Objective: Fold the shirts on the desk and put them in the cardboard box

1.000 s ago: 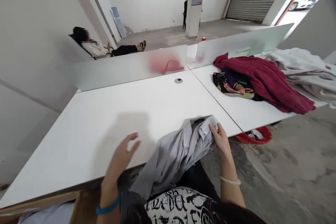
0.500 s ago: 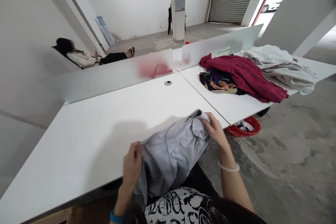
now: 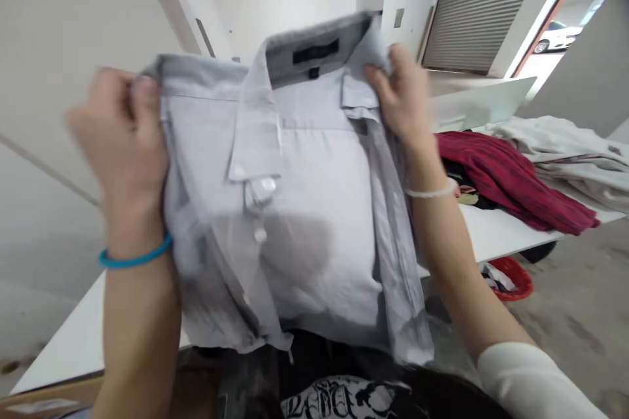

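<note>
Grey shirt (image 3: 319, 163) held up above the white table (image 3: 486, 229), left hand (image 3: 125, 137) gripping its shoulder, right hand (image 3: 405, 95) clenched beside the collar! Along the tabletop's right, red plaid cloth (image 3: 515, 177) meets pale fabric (image 3: 580, 147); below, a red basket (image 3: 521, 278), bare floor (image 3: 580, 301), and beyond, a lowered roller shutter (image 3: 476, 13).

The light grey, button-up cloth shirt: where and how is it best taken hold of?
The shirt is likely best pinched at its upper edge, one hand from each side, as the left hand does at the shoulder and the right hand near the collar. That edge is raised, and the limp cloth hangs below.
</note>
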A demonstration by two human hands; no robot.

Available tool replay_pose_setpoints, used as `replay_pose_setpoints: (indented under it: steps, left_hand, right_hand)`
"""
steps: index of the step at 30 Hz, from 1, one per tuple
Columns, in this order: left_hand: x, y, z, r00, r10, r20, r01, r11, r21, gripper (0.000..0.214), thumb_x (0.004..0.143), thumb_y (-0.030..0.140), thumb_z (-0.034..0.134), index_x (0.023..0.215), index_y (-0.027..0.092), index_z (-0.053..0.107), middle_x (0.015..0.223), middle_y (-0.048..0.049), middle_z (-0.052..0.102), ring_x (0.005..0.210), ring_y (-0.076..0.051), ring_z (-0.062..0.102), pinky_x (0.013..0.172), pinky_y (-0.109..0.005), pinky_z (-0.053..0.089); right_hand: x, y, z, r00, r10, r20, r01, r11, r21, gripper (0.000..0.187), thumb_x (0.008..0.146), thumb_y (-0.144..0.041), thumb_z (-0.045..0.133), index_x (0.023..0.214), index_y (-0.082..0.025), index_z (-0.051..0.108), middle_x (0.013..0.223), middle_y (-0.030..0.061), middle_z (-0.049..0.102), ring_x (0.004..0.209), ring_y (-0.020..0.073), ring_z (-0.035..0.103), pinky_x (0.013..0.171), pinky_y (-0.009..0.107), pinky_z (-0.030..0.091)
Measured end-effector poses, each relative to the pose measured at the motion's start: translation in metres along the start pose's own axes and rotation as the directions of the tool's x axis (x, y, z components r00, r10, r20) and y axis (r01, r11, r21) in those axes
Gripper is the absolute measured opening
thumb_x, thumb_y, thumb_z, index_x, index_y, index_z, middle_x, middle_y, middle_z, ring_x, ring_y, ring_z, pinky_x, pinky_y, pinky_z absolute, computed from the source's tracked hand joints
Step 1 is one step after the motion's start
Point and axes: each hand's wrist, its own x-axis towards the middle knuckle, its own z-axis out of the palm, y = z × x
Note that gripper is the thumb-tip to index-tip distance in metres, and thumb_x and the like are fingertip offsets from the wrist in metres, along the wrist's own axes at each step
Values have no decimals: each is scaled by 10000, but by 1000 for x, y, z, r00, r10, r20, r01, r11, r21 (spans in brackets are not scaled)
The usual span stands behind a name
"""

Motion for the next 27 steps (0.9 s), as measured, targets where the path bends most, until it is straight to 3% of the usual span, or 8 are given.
replay_pose_setpoints:
  steps: [2, 4, 6, 8, 12, 17, 23, 27]
  left_hand:
    - [19, -11, 42, 996, 59, 62, -67, 986, 153, 577, 959, 455, 223, 1189, 4, 501, 1108, -100, 595, 1166, -318, 524, 948, -480, 356]
    - [15, -29, 81, 932, 82, 352, -153, 972, 179, 689, 941, 369, 49, 1175, -166, 415, 1198, -189, 531, 1239, -329, 446, 969, -468, 339]
    - [-17, -48, 108, 887, 98, 450, -189, 968, 162, 597, 952, 327, 150, 1169, -135, 459, 1220, -202, 550, 1256, -318, 446, 993, -453, 349]
    - [-68, -68, 121, 844, 108, 525, -213, 966, 145, 417, 923, 279, 343, 1167, 20, 559, 1210, -182, 611, 1179, -268, 547, 999, -398, 399]
    - [-188, -105, 124, 692, 183, 699, -286, 958, 33, 319, 881, 302, 417, 1001, 160, 676, 1004, -98, 723, 910, -220, 683, 826, -335, 531]
    - [-277, -139, 146, 624, 196, 756, -312, 950, 12, 506, 908, 432, 367, 1274, 135, 551, 1336, -157, 547, 1240, -268, 507, 1008, -445, 423]
    - [-274, -147, 194, 650, 193, 735, -363, 929, 77, 581, 941, 444, 310, 1410, 108, 380, 1458, -175, 389, 1363, -290, 338, 1089, -496, 309]
    - [-252, -149, 221, 634, 180, 752, -403, 907, 122, 587, 943, 435, 295, 1410, 88, 375, 1467, -165, 375, 1364, -285, 337, 1102, -480, 293]
  right_hand:
    - [1, 19, 58, 972, 135, 193, -125, 990, -61, 683, 932, -335, 63, 1199, 156, 457, 1104, 110, 584, 1071, 205, 569, 898, 326, 357]
    - [-20, 35, 108, 931, 109, 348, -99, 994, -48, 588, 960, -395, 381, 1329, 62, 384, 1270, 233, 528, 1151, 275, 544, 964, 411, 376]
    - [-64, 46, 138, 860, 17, 509, 4, 999, -39, 584, 923, -389, 530, 1334, 9, 410, 1350, 267, 462, 1230, 327, 476, 1000, 496, 355]
    - [-122, 52, 146, 767, -48, 640, 104, 993, -50, 507, 944, -396, 482, 1313, -48, 466, 1379, 247, 446, 1287, 348, 407, 1020, 540, 326]
    - [-238, 64, 130, 573, -61, 817, 170, 984, -46, 525, 956, -469, 391, 1371, -153, 449, 1427, 197, 412, 1315, 359, 374, 1035, 560, 312]
    - [-305, 70, 135, 504, -24, 863, 138, 989, -53, 649, 945, -574, 301, 1455, -174, 332, 1489, 186, 319, 1387, 365, 233, 1066, 574, 257]
    - [-296, 67, 181, 560, 3, 828, 164, 980, -115, 632, 953, -541, 317, 1442, -144, 364, 1499, 201, 282, 1396, 375, 196, 1078, 580, 215]
    - [-280, 76, 207, 522, 24, 853, 193, 970, -146, 645, 956, -551, 287, 1460, -152, 331, 1507, 203, 259, 1398, 368, 197, 1086, 569, 200]
